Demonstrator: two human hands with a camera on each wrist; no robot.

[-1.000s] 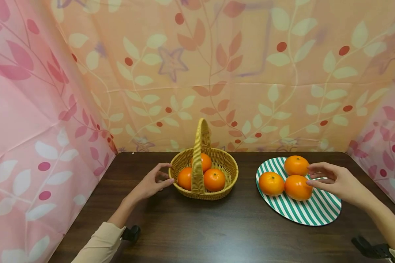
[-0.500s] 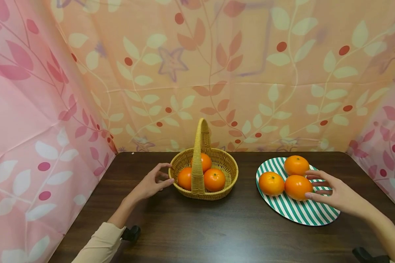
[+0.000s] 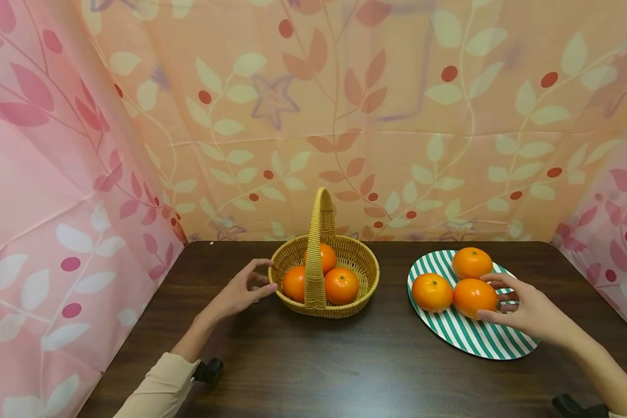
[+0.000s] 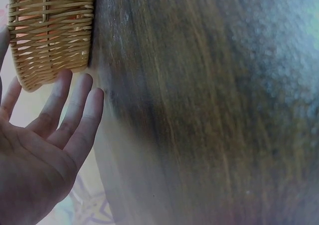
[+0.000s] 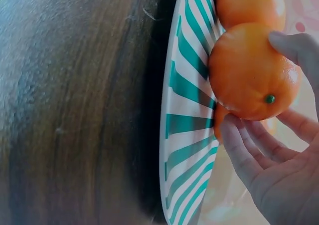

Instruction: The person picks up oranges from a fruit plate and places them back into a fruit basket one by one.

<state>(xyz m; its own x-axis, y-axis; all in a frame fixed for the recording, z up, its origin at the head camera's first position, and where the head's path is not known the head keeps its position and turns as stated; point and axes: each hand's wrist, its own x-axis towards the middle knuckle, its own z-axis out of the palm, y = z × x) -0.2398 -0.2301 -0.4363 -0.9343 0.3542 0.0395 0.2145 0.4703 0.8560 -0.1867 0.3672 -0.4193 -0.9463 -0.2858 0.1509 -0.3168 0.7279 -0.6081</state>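
My left hand [image 3: 245, 288] touches the left side of a yellow wicker basket [image 3: 363, 264] with thumb and index fingertips; its other fingers reach loosely toward the woven wall in the left wrist view. Inside the basket, under its tall handle, lie three oranges [image 3: 341, 286]. My right hand [image 3: 528, 310] is around the nearest orange [image 3: 472, 297] on a green-and-white striped plate [image 3: 507, 342]. Its thumb lies on one side and its fingers curl along the other, as the right wrist view shows. Two more oranges, one behind [image 3: 471, 263] and one to the left [image 3: 431, 292], sit against it.
A dark wooden table [image 3: 334, 371] carries the basket and the plate, which stand apart. Patterned cloth [image 3: 376, 151] hangs behind the table's far edge and along both sides. A black strap mount [image 3: 209, 370] sits at the left wrist.
My right hand has come down and nearer from beside the rear oranges, and its thumb and fingers now close round the nearest orange. The left hand and basket have stayed put.
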